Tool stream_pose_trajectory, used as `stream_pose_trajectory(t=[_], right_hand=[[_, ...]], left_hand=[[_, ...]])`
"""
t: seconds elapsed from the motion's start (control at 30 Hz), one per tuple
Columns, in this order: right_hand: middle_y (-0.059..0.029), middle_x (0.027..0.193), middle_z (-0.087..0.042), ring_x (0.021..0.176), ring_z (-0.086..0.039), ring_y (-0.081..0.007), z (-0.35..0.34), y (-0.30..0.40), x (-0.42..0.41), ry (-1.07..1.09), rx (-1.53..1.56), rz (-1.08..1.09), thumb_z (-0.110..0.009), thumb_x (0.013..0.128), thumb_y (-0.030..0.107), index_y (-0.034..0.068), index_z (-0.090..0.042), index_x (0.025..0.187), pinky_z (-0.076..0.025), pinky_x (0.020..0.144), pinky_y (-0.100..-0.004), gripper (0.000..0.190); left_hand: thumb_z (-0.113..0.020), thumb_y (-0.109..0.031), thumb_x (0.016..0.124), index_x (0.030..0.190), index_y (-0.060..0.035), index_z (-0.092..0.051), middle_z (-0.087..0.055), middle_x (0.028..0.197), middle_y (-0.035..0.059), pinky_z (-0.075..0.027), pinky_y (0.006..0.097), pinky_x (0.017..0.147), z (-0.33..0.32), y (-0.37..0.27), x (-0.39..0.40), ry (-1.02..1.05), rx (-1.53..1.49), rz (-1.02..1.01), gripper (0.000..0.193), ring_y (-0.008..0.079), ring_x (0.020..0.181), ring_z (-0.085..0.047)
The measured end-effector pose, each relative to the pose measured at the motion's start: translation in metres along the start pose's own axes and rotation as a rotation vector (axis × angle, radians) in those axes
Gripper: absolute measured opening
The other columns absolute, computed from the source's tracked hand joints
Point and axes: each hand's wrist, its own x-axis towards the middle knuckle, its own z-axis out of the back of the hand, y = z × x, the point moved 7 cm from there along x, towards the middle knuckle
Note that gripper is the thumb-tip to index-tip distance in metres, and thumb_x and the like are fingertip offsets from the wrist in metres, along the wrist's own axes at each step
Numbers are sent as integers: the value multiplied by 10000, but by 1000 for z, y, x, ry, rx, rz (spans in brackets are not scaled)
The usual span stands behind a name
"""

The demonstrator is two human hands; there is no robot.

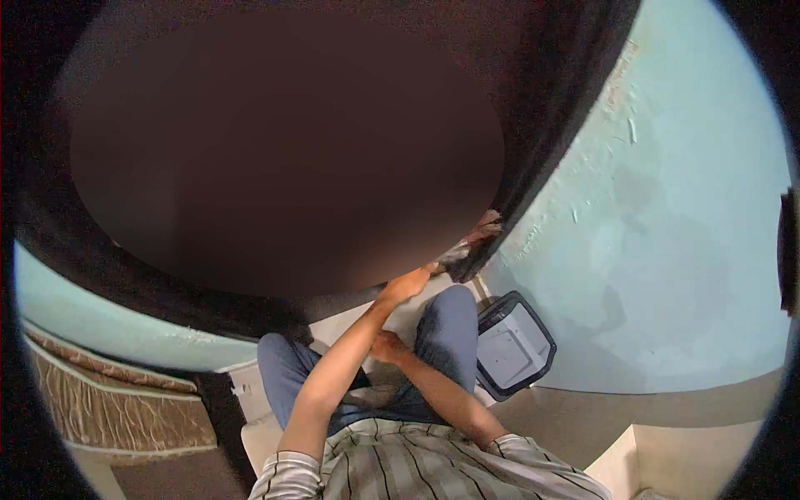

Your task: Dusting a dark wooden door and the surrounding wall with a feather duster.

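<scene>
My left hand [409, 284] reaches forward over my knees, at the lower edge of a large blurred patch. Its fingertips are near a dark, partly whitish and reddish item [465, 244] that I cannot make out. Whether it grips anything is unclear. My right hand [387, 347] is beneath the left forearm, between my legs, with its fingers curled. What it may hold is hidden. I sit with knees apart, in blue-grey trousers [447, 325] and a striped shirt [387, 459]. A pale surface [350, 322] shows beyond my lap.
By my right knee stands a black-rimmed container [545, 369] with a whitish inside. A pale teal wall [681, 250] with peeling paint rises at right. Dark fabric [562, 81] hangs ahead. Wrinkled brown upholstery [125, 412] lies at left, a cream box-like piece [615, 459] at lower right.
</scene>
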Motion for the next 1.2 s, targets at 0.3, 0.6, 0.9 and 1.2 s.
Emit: stream_pose_trajectory(t=[0.3,0.6,0.9,1.2], right_hand=[[-212,1022,-726,1007,-707,-396,22,16,6,324,-345,-46,-597,948,200,47,-707,1019,-560,836,-555,202],[-252,959,-731,942,-695,-485,35,28,15,61,415,-364,-623,930,139,-7,-651,1086,-559,846,-565,216],[-275,988,-733,970,-694,-502,26,25,18,133,-72,-128,-608,942,155,-17,-657,1062,-549,861,-578,215],[-30,867,-647,831,-600,-174,-9,3,30,277,453,-181,-537,973,143,25,-658,1098,-485,787,-336,210]], left_hand=[[-639,-428,1069,1311,-74,-720,-732,897,92,-547,416,772,4,159,-129,148,-312,-38,436,174,836,-675],[-584,-437,1092,1543,-18,-455,-637,1355,207,-526,399,960,-21,237,-207,129,-555,448,629,247,1142,-653],[-611,-520,1064,1459,-47,-516,-728,1131,114,-550,390,849,-34,251,-220,63,-487,232,624,190,919,-696],[-614,-420,1075,1453,-56,-532,-735,1156,90,-574,369,818,-70,293,-220,-55,-837,201,531,187,947,-712]])
